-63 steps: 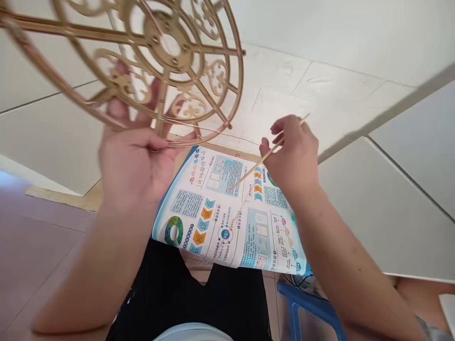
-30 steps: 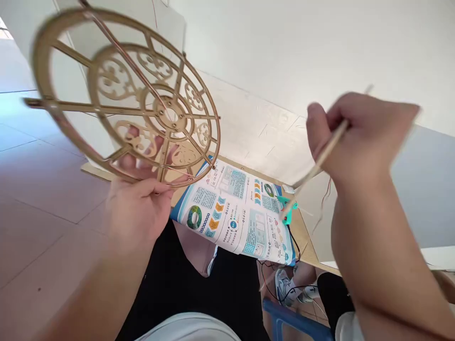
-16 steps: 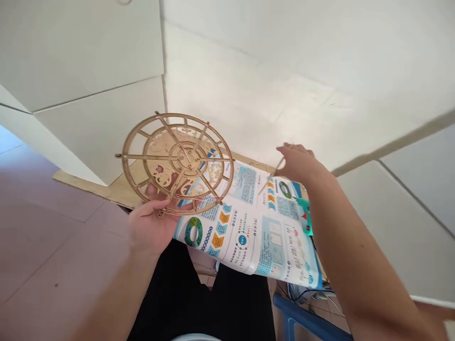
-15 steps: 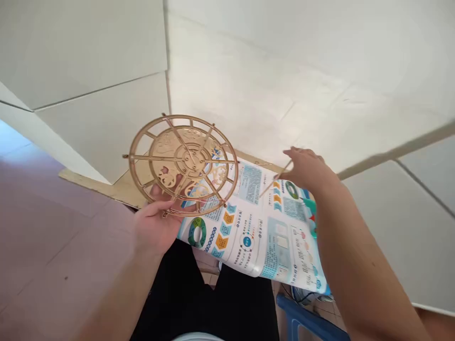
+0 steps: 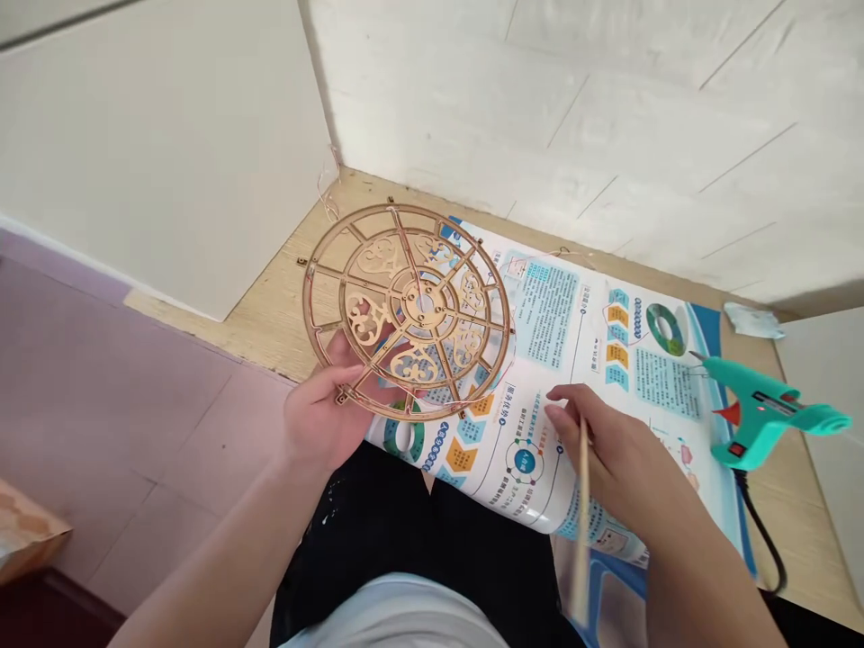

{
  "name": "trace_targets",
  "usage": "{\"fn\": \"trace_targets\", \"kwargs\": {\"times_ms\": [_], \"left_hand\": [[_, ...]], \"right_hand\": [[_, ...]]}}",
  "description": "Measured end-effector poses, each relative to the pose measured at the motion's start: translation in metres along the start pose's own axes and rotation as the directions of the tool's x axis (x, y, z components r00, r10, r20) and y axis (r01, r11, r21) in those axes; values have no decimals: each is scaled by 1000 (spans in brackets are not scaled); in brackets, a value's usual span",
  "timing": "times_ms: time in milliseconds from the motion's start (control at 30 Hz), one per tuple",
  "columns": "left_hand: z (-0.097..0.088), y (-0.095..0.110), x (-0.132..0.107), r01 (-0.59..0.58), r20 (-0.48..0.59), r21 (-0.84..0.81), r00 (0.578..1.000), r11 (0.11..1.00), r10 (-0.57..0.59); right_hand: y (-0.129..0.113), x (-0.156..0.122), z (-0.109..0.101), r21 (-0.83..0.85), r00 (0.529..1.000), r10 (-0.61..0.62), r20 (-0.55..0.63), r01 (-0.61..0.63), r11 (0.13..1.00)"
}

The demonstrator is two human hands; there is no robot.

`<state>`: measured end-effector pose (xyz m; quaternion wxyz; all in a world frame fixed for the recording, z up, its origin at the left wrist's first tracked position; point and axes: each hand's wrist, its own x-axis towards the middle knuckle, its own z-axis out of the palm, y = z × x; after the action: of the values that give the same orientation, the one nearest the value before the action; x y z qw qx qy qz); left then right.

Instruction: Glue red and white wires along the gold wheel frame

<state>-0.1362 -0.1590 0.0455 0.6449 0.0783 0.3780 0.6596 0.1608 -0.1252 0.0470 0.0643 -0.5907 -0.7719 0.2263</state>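
My left hand (image 5: pixel 330 405) grips the lower left rim of an openwork wooden wheel (image 5: pixel 405 216), thumb on top and fingers beneath. The wheel has spokes, rings and curled cut-out ornaments, and is held tilted above the printed sheet. Thin pinkish wires run along some spokes and the rim. My right hand (image 5: pixel 607 450) is closed round a thin wooden stick (image 5: pixel 581 540), which points down toward me. Off to the right of that hand, a teal hot glue gun (image 5: pixel 762 405) lies on its side with a small red light showing.
A glossy printed poster (image 5: pixel 540 315) covers much of the wooden tabletop (image 5: pixel 276 288). Loose thin wires (image 5: pixel 328 193) lie by the white panel at the back left. A small crumpled packet (image 5: pixel 752 319) rests at the right. The glue gun's black cord (image 5: pixel 762 531) hangs by the edge; a blue stool (image 5: pixel 607 576) stands below.
My view has shifted, bringing the glue gun fully into sight. The wheel now faces me more squarely. My right hand has come nearer to me, with the stick turned to point downward.
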Motion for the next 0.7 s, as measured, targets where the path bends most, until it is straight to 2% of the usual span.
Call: {"fn": "trace_targets", "kwargs": {"times_ms": [100,167,267,367,433,500,567,700], "left_hand": [[3,-3,1,-5,12,24,1000,1000,5],[6,-6,1,17,11,41,1000,999,-17],[10,-10,0,33,-9,83,999,996,-32],[14,-13,-1,24,-21,115,1000,993,-22],[18,-15,-1,11,-22,131,1000,991,-8],[22,-19,-1,8,-18,153,1000,988,-5],[27,-23,-2,-6,-3,179,1000,984,7],[31,-33,-4,-78,42,176,997,981,71]], "right_hand": [[13,6,10,-224,993,76,-96,-96,970],[20,7,12,-279,971,136,-196,-188,942],[25,-2,8,-221,949,183,-258,-243,944],[23,-21,4,-106,928,192,-319,-236,966],[18,-35,5,-4,919,139,-369,-151,989],[8,-43,10,106,931,31,-363,8,994],[-6,-44,17,185,939,-118,-324,186,965],[-30,-29,29,152,883,-336,-327,400,904]]}}
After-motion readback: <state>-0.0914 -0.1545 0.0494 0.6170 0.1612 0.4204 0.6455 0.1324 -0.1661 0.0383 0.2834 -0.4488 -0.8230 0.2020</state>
